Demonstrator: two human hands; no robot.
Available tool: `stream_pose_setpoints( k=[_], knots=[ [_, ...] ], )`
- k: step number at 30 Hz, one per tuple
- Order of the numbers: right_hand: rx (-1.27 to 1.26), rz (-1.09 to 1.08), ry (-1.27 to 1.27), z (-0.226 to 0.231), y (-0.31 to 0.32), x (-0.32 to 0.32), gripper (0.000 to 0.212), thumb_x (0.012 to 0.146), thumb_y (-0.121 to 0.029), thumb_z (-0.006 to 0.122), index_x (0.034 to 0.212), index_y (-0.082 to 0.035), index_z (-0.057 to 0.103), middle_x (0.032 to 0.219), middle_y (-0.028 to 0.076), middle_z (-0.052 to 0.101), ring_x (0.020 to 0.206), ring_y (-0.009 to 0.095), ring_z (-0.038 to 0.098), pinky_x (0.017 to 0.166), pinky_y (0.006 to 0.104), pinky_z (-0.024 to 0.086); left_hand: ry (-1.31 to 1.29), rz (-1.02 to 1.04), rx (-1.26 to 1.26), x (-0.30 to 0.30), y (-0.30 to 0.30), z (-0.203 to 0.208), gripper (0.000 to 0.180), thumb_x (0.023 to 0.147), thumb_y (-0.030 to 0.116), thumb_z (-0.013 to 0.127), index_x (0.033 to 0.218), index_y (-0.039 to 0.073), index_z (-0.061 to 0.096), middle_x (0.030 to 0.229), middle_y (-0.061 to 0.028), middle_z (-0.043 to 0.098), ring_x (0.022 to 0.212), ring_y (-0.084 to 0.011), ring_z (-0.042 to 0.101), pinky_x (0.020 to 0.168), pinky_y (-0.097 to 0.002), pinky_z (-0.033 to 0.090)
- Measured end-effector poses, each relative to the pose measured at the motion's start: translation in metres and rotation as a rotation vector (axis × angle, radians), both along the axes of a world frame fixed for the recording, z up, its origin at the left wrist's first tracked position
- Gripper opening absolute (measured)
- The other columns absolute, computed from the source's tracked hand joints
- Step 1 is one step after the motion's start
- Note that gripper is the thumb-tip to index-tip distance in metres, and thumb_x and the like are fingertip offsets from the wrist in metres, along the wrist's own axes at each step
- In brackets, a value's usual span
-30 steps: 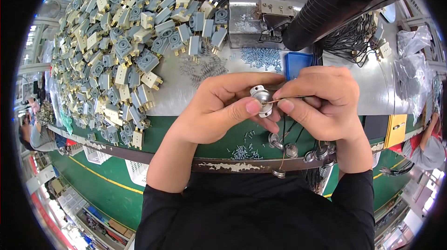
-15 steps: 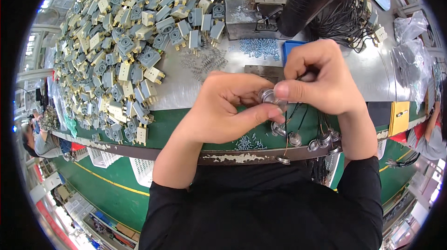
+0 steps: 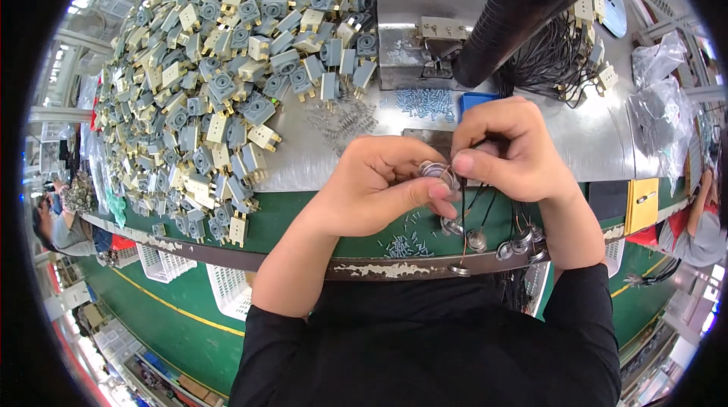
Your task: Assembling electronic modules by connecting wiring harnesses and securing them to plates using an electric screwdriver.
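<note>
Between the thumb and fingers of my left hand (image 3: 375, 187) sits a small round metal disc part (image 3: 434, 170), held over the bench's near edge. My right hand (image 3: 512, 153) is closed in a pinch right beside it, on a thin dark wire (image 3: 463, 193) at the disc's edge. The fingertips hide where wire and disc meet. Below my hands, several similar metal discs on wires (image 3: 476, 240) dangle over the front edge. Small silver screws (image 3: 407, 246) lie scattered on the green mat near my left wrist.
A large heap of grey and cream blocks (image 3: 220, 81) fills the left. Springs (image 3: 341, 122), blue screws (image 3: 425, 102) and a blue tray (image 3: 474, 98) lie beyond my hands. A thick dark tube (image 3: 504, 16) slants down near black cables (image 3: 542, 58). A yellow notebook (image 3: 641, 206) lies right.
My right fingers have shifted off the disc's face to its edge and the wire. The disc has tilted in my left hand. The whole view has shifted slightly.
</note>
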State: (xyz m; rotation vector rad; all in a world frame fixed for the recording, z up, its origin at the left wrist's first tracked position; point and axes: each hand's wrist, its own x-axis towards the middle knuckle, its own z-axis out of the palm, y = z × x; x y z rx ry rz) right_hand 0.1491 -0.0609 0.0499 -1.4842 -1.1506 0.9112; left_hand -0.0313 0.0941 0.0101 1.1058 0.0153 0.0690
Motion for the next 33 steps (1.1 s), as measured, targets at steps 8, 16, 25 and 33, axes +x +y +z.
stream_pose_setpoints(
  k=[8, 16, 25, 33],
  knots=[
    [0.229, -0.003, -0.414, -0.008, 0.003, 0.006, 0.008, 0.089, -0.008, 0.072, 0.093, -0.002, 0.076, 0.074, 0.01, 0.071, 0.063, 0.026, 0.069, 0.059, 0.0322, 0.052, -0.044, 0.08, -0.392, 0.001, -0.014, -0.023, 0.026, 0.102, 0.012, 0.069, 0.121, -0.005, 0.066, 0.102, -0.0213, 0.076, 0.083, -0.0296, 0.078, 0.07, -0.0387, 0.067],
    [0.269, -0.035, -0.48, -0.01, 0.007, -0.007, 0.032, 0.085, 0.006, 0.067, 0.114, -0.003, 0.079, 0.084, 0.015, 0.075, 0.069, 0.028, 0.073, 0.064, 0.0335, 0.056, 0.001, 0.055, -0.584, 0.002, -0.007, -0.022, 0.028, 0.105, 0.016, 0.066, 0.126, -0.001, 0.065, 0.108, -0.0199, 0.077, 0.087, -0.0254, 0.079, 0.076, -0.0377, 0.067],
    [0.204, 0.074, -0.336, -0.001, 0.005, 0.009, 0.032, 0.087, 0.005, 0.067, 0.117, 0.0, 0.077, 0.095, 0.018, 0.079, 0.085, 0.029, 0.079, 0.074, 0.0319, 0.059, 0.007, 0.112, -0.514, 0.002, -0.013, -0.022, 0.026, 0.105, 0.016, 0.065, 0.126, 0.001, 0.066, 0.106, -0.0191, 0.077, 0.087, -0.0224, 0.079, 0.078, -0.0354, 0.066],
    [0.197, 0.079, -0.452, 0.001, 0.002, 0.003, 0.036, 0.09, 0.005, 0.065, 0.125, 0.001, 0.073, 0.102, 0.023, 0.077, 0.089, 0.033, 0.078, 0.079, 0.0352, 0.06, 0.003, 0.171, -0.628, 0.009, -0.015, -0.025, 0.024, 0.105, 0.015, 0.065, 0.122, -0.001, 0.067, 0.105, -0.0187, 0.077, 0.088, -0.0217, 0.078, 0.078, -0.0342, 0.066]
  ],
)
